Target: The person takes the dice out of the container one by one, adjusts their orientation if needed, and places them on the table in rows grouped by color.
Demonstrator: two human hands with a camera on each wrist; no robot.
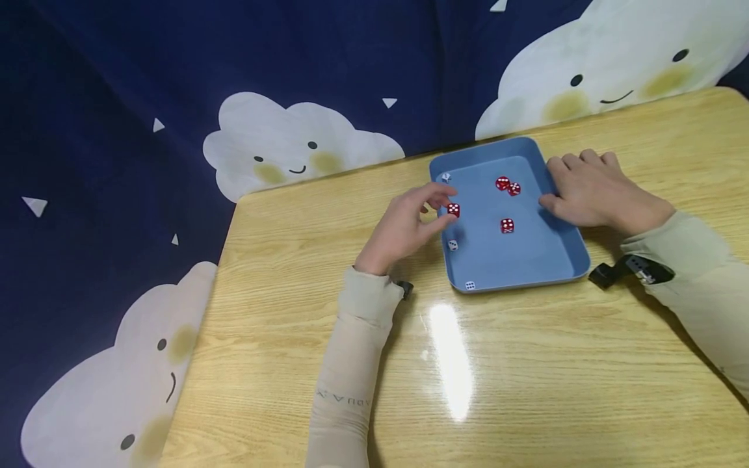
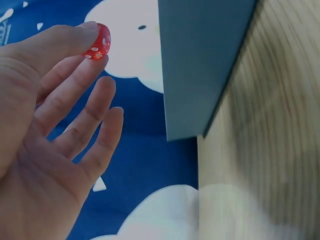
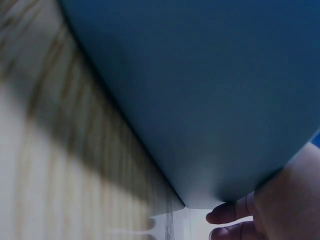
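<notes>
Between its thumb and index finger, my left hand (image 1: 404,224) pinches a red die (image 1: 453,210) over the left side of a blue tray (image 1: 526,276). The left wrist view shows this red die (image 2: 100,42) at the fingertips, the other fingers spread loosely. My right hand (image 1: 597,188) grips the tray's right wall, thumb on the inner side and fingers outside; in the right wrist view some fingers (image 3: 235,220) show past the outer wall (image 3: 200,125). Inside the tray, two red dice (image 1: 502,183) lie side by side towards the back, and another red die (image 1: 507,225) lies near the middle.
Along the tray's left side lie white dice: one die (image 1: 446,177) in the back corner, one die (image 1: 453,245) below my left hand, one die (image 1: 470,285) in the front corner. The tray stands on a wooden table (image 1: 281,312), before a dark blue cloud-patterned curtain (image 1: 351,52).
</notes>
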